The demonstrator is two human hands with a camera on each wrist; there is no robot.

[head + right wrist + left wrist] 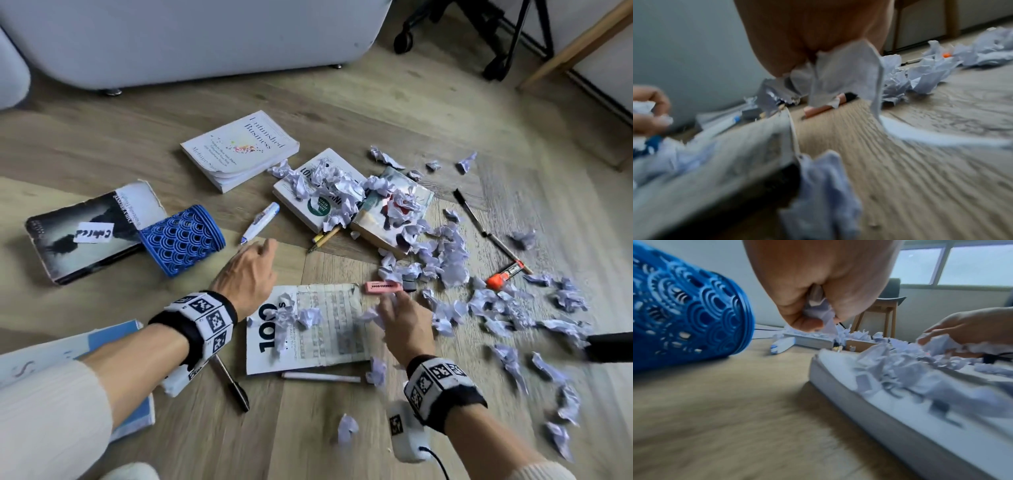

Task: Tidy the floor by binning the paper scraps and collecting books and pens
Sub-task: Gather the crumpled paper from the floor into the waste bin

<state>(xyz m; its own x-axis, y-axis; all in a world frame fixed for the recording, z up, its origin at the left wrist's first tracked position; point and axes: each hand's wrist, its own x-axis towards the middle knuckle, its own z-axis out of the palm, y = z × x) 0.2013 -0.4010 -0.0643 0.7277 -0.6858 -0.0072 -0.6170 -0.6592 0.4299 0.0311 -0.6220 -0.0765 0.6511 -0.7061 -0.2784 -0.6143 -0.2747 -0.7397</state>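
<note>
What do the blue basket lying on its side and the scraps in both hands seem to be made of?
Blue basket: likely moulded plastic, matte, with a pierced, raised wave pattern. Scraps pinched by the left hand and right hand: thin white paper, matte, sharply creased with torn edges.

- I'm on the floor of a home, a living room or study by the look of it: wood-look plank flooring (pixel 342 428) runs under everything.
- At eleven o'clock stands a pale grey sofa (pixel 188 41) on small metal feet.
- At one o'clock I see the black castor base of a rolling chair (pixel 404 41) and dark tripod legs (pixel 544 31).
- At two o'clock stands a light wooden furniture leg (pixel 575 44).
- My left wrist view shows a wooden chair (pixel 884 308) under a wide window (pixel 962 262) in a plain white wall.
- Paperback books (pixel 239 147), pens (pixel 479 226) and crumpled paper scraps (pixel 445 260) are strewn across the floor, with a blue patterned bin (pixel 181 236) lying on its side at ten o'clock.
</note>
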